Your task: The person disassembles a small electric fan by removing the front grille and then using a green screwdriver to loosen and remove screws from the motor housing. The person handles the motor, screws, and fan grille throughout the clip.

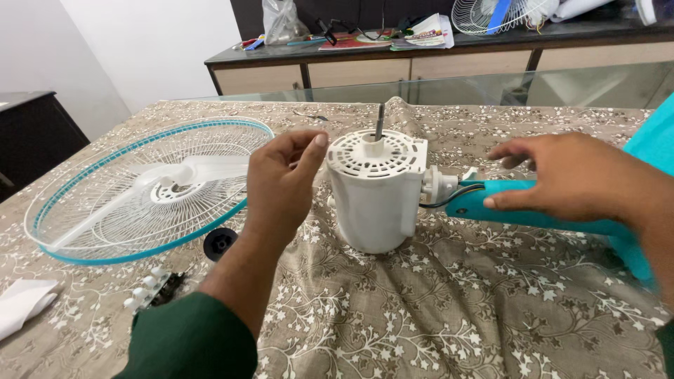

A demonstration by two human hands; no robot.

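Observation:
A white fan motor housing (375, 193) stands upright on the patterned cloth, its metal shaft (379, 121) pointing up. A teal fan neck (519, 210) joins its right side through a white coupling with a black cable. My right hand (569, 175) rests on that teal neck, thumb along its front, fingers spread over it. My left hand (281, 179) hovers just left of the housing, fingers loosely curled, thumb close to the housing's top rim, holding nothing. A white wire fan guard with a teal ring (140, 189) lies flat at the left, with translucent white blades inside.
A black round cap (220, 243) lies by the guard's near rim. A small white-and-black switch part (151, 291) and a white folded cloth (24, 302) sit at the near left. A glass tabletop edge (491, 88) and a cluttered counter (435, 42) with another wire guard are behind.

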